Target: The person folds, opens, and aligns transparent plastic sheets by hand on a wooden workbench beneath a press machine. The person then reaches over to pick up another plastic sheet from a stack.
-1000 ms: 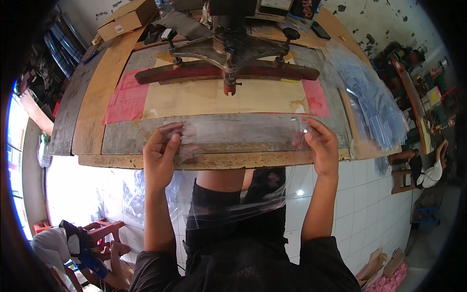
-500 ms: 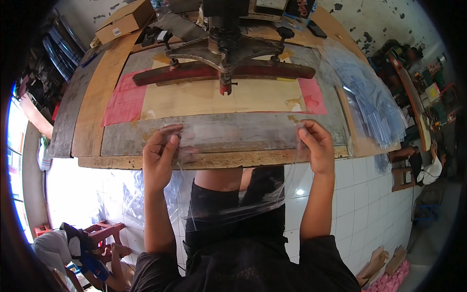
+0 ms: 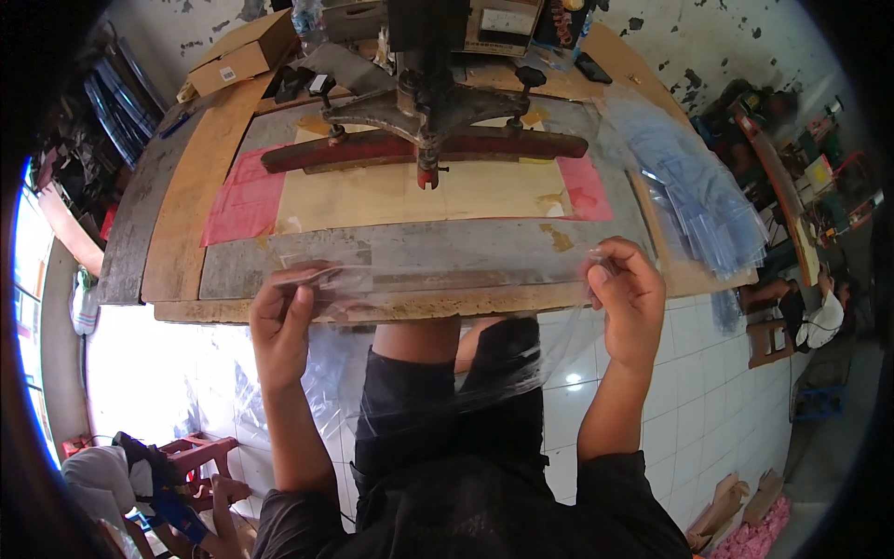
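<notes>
A clear plastic sheet (image 3: 466,270) stretches between my two hands in front of the table's near edge, its lower part hanging over my lap. My left hand (image 3: 284,321) pinches its left end between thumb and fingers. At the other end my right hand (image 3: 629,293) is closed on the right corner. Beyond the sheet lies a cream-coloured strip (image 3: 372,197) with pink material (image 3: 244,191) at both ends, flat on a grey plate (image 3: 419,244). Above that strip hangs the long bar (image 3: 521,144) of a press, fixed to a metal bracket (image 3: 424,116).
Many clear plastic pieces are piled (image 3: 694,186) on the table's right side. A cardboard box (image 3: 240,54) and a phone (image 3: 592,67) sit toward the back. One person (image 3: 121,484) is at lower left, another (image 3: 824,317) at far right. More plastic (image 3: 298,373) lies at floor level.
My hands have moved apart, the left one leftward and slightly down, the right one rightward. The plastic sheet is spread wider between them. The view has shifted slightly.
</notes>
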